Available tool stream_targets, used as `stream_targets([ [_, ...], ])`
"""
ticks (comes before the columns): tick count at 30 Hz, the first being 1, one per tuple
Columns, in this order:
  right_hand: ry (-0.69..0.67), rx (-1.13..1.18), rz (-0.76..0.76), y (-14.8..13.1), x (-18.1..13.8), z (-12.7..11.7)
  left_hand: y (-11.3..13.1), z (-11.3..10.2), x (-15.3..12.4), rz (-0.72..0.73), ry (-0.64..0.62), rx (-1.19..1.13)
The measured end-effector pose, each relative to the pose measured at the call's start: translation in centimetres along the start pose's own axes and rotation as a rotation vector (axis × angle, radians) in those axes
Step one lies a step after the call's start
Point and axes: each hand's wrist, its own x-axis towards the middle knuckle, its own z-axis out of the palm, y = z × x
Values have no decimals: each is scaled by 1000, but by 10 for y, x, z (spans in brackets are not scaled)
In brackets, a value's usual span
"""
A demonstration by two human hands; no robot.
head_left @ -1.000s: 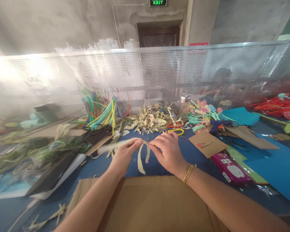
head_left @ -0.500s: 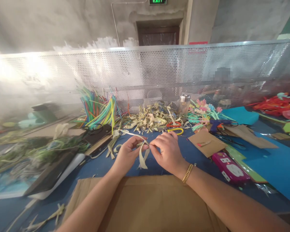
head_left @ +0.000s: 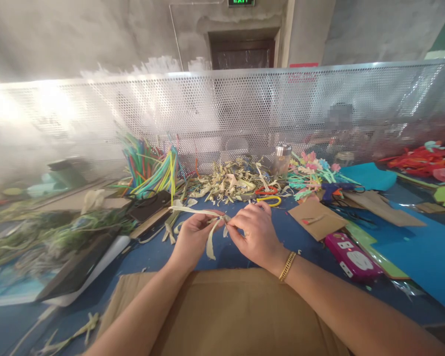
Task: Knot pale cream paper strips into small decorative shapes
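Observation:
Between my two hands is a pale, dried leaf strip point(head_left: 211, 242), looking like corn husk. My left hand point(head_left: 195, 240) pinches it between thumb and fingers, and one long end sticks out to the left over the knuckles while another hangs down. My right hand point(head_left: 255, 232), with a gold bracelet point(head_left: 287, 266) at the wrist, pinches the strip where the pieces meet. The fingertips of both hands nearly touch. Below my forearms lies a flat cardboard sheet point(head_left: 241, 311). Scissors with yellow and red handles point(head_left: 270, 200) lie just beyond my right hand.
A heap of dried strips point(head_left: 230, 180) spreads ahead, by a clear jar point(head_left: 283, 158). Coloured stems point(head_left: 152, 168) stand left; paper flowers point(head_left: 311, 168) lie right. A purple power strip point(head_left: 352, 257) sits beside blue sheets point(head_left: 426, 252). A perforated metal screen point(head_left: 244, 109) closes the back.
The strip's long end has swung further out to the left, and its hanging end has shifted left. Both hands keep their pinch in nearly the same place.

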Motion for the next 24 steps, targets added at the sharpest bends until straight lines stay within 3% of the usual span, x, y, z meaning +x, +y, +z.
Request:
stream_targets([
  [5,13,9,12,-2,0,-3,0,2,0,-26,-6,-82],
  [11,199,-17,79,-8,-3,-13,2,0,1,115,40,73],
  [15,112,-34,22,-12,-4,-11,2,-1,-2,175,112,226],
  [24,18,96,134,-15,-4,0,-8,-2,-1,194,134,197],
])
